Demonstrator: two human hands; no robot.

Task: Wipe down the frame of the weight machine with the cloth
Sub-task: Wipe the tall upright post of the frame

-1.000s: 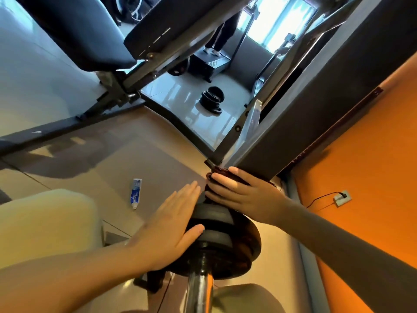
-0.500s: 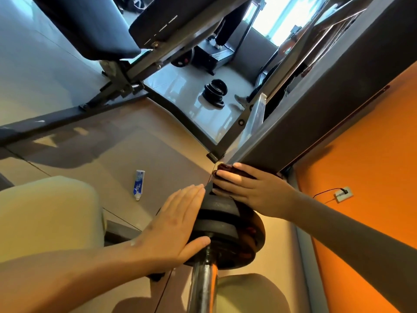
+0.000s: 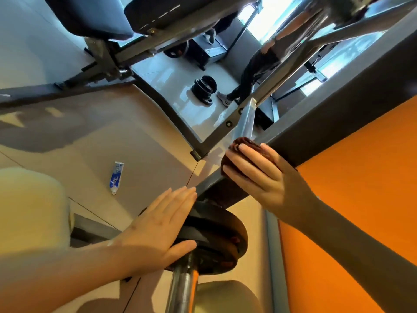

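**Position.** The cloth point(image 3: 246, 142), dark maroon and bunched, lay against the sloping beam of the frame point(image 3: 316, 123), near and above the stacked weight plates point(image 3: 214, 231).

**Hands.** The right hand point(image 3: 259, 177) pressed the cloth to the beam with its fingers laid nearly straight over it; the thumb was hidden. The left hand point(image 3: 162, 224) rested flat against the plates' rim, fingers straight and together, holding nothing.

**Handling (judgement).** The cloth appeared soft, light and limp, so liable to slide or unfold on smooth painted steel. It is best kept wadded under the palm with firm pressure. The frame looked rigid and heavy and should need no steadying.

**Other.** A small tube point(image 3: 117, 177) lay on the floor, well apart.
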